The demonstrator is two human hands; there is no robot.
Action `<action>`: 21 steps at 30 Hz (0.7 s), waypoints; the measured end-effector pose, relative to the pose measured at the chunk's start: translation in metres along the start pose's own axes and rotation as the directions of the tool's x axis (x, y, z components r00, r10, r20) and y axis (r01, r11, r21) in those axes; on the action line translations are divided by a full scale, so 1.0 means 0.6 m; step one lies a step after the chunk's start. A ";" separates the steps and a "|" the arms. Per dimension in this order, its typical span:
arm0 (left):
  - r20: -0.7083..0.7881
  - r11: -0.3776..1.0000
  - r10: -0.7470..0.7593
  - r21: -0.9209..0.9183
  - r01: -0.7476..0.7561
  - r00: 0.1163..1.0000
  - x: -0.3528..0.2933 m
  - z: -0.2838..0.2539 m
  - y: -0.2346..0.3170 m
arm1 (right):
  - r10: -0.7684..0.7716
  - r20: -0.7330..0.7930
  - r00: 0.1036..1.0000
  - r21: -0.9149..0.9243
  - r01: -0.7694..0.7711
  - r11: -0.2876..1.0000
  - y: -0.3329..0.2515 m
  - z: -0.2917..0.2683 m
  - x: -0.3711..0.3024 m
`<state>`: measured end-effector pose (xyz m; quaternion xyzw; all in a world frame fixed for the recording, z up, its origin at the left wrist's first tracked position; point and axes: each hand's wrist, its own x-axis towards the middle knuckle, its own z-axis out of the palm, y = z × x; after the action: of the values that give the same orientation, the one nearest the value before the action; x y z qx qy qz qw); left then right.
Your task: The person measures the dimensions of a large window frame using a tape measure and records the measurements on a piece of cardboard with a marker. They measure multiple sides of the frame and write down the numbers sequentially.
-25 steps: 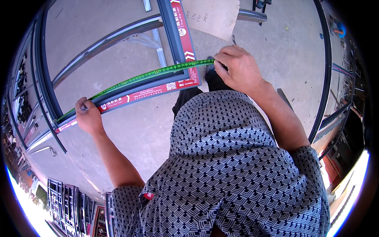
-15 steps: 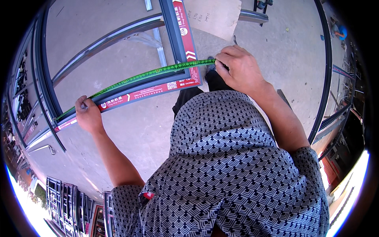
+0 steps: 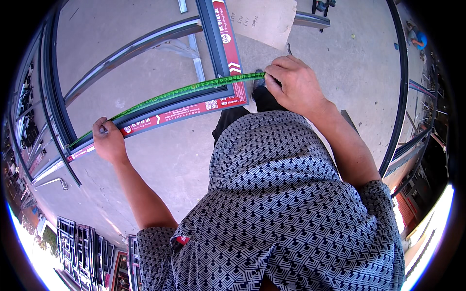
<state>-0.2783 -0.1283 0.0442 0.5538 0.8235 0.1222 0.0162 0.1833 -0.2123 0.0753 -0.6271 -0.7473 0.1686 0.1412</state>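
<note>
A green measuring tape [image 3: 179,91] stretches, slightly bowed, along the near side of a dark grey metal frame [image 3: 177,99] whose outer face carries red printed film. My left hand [image 3: 109,141] pinches the tape near the frame's left corner, and a short length of tape runs on past the fingers to that corner. Something small and dark shows at those fingertips, too small to name. Beyond the frame's right corner, my right hand [image 3: 296,85] is closed on the other end of the tape. Whether a tape case sits inside that hand is hidden.
A metal bar [image 3: 131,53] crosses inside the frame. Cardboard with handwriting [image 3: 262,22] lies at the far side. Long dark profiles [image 3: 404,72] stand at right, and stacked frames [image 3: 80,247] at lower left. A person in blue [image 3: 420,40] is at the far right.
</note>
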 end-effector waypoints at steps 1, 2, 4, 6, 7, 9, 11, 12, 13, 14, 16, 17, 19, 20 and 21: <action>0.001 1.000 -0.003 -0.001 0.003 1.000 -0.001 -0.001 0.002 | 0.001 0.001 1.000 0.000 -0.001 1.000 0.000 0.000 0.000; 0.003 1.000 -0.007 -0.003 0.007 1.000 -0.001 -0.001 0.003 | 0.002 0.002 1.000 0.000 -0.002 1.000 0.000 0.000 0.000; -0.004 1.000 0.002 -0.006 -0.002 1.000 0.000 0.000 0.000 | 0.002 0.003 1.000 -0.001 -0.002 1.000 -0.001 0.000 0.000; -0.009 1.000 0.009 -0.007 -0.009 1.000 0.000 0.001 -0.001 | -0.001 0.004 1.000 -0.004 0.001 1.000 -0.001 -0.001 0.000; -0.011 1.000 0.011 -0.007 -0.011 1.000 0.000 0.001 -0.001 | 0.000 0.006 1.000 -0.005 0.000 1.000 -0.001 -0.001 0.000; -0.014 1.000 0.016 -0.005 -0.016 1.000 0.000 0.002 -0.001 | 0.001 0.010 1.000 -0.006 -0.001 1.000 0.000 0.000 0.000; -0.018 1.000 0.020 -0.001 -0.021 1.000 0.000 0.001 -0.001 | 0.002 0.012 1.000 -0.007 -0.002 1.000 0.000 0.000 0.000; -0.015 1.000 0.016 -0.007 -0.017 1.000 0.000 0.001 -0.001 | 0.002 0.013 1.000 -0.007 -0.002 1.000 0.000 0.000 0.000; -0.012 1.000 0.013 -0.013 -0.013 1.000 0.000 0.001 -0.001 | 0.004 0.014 1.000 -0.005 -0.003 1.000 0.000 0.000 0.000; -0.009 1.000 0.009 -0.019 -0.009 1.000 0.000 0.002 -0.001 | 0.005 0.015 1.000 -0.002 -0.005 1.000 0.000 -0.001 0.000; -0.011 1.000 0.009 -0.018 -0.009 1.000 0.000 0.002 -0.001 | 0.006 0.016 1.000 0.000 -0.006 1.000 0.000 -0.001 0.000; -0.011 1.000 0.009 -0.017 -0.009 1.000 0.000 0.002 -0.001 | 0.005 0.017 1.000 0.000 -0.005 1.000 0.000 -0.001 0.000; -0.008 1.000 0.006 -0.024 -0.006 1.000 0.000 0.002 -0.001 | 0.005 0.018 1.000 0.001 -0.005 1.000 0.000 -0.001 0.000; -0.007 1.000 0.004 -0.027 -0.004 1.000 0.000 0.002 -0.001 | 0.006 0.019 1.000 0.001 -0.006 1.000 0.000 -0.001 0.000; -0.008 1.000 0.004 -0.030 -0.004 1.000 0.000 0.001 -0.001 | 0.006 0.020 1.000 0.002 -0.006 1.000 0.000 -0.002 0.000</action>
<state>-0.2785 -0.1284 0.0433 0.5548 0.8204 0.1365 0.0208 0.1837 -0.2121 0.0761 -0.6277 -0.7464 0.1759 0.1339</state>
